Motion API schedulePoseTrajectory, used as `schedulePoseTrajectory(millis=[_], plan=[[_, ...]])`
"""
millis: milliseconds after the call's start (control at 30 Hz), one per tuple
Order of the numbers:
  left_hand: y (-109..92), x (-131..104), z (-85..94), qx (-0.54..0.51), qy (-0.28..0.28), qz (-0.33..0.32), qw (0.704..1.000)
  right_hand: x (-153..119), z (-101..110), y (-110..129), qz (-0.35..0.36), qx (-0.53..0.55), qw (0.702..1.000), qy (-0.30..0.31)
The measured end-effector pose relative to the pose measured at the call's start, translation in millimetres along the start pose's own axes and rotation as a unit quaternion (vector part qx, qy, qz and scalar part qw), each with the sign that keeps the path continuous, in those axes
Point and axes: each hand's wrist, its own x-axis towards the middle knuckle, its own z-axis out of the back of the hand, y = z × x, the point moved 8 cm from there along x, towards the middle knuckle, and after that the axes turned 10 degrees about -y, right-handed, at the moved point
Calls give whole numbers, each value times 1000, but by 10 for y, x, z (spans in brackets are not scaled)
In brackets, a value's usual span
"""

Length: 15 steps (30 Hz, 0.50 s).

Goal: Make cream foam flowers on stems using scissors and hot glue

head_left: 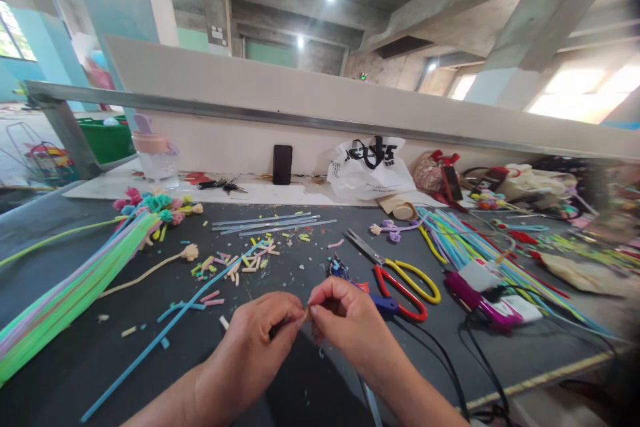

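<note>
My left hand (260, 330) and my right hand (347, 320) meet low in the middle, above the dark table. Both pinch a tiny tan piece (306, 314) between thumb and fingertips; its kind is too small to make out. Just beyond my right hand lies a blue tool (386, 304) with a black cord, partly hidden by that hand. Scissors (367, 250) with one red and one yellow handle rest beside it. Left of my left hand, a long blue fuzzy stem (165, 332) lies diagonally, with short cut pieces (255, 259) in pastel colours scattered behind it.
Bundled green and purple stems (85, 293) with flower-like tips lie left. Clear sticks (275, 222) lie farther back. A phone (283, 165), a lidded cup (156, 159) and a white bag (370, 170) stand along the back panel. At right are more stems (453, 237) and a magenta device (485, 307) with cords.
</note>
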Motion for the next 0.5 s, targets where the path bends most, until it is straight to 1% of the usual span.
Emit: schedulePoseTrajectory(millis=[67, 133, 200, 300, 367, 500], plan=[[48, -3, 4, 1, -8, 31, 1000, 18, 21, -12, 9, -6, 1000, 0], [133, -17, -19, -7, 0, 87, 996, 33, 48, -22, 19, -7, 1000, -4], [211, -36, -48, -51, 6, 144, 988, 41, 76, -22, 25, -7, 1000, -9], [285, -53, -86, -130, 13, 204, 970, 36, 103, 14, 36, -14, 999, -9], [330, -64, -119, -140, 35, 235, 961, 28, 114, 53, 39, -16, 999, -6], [372, -94, -227, -162, 110, 277, 941, 12, 142, 115, 31, -11, 999, -6]])
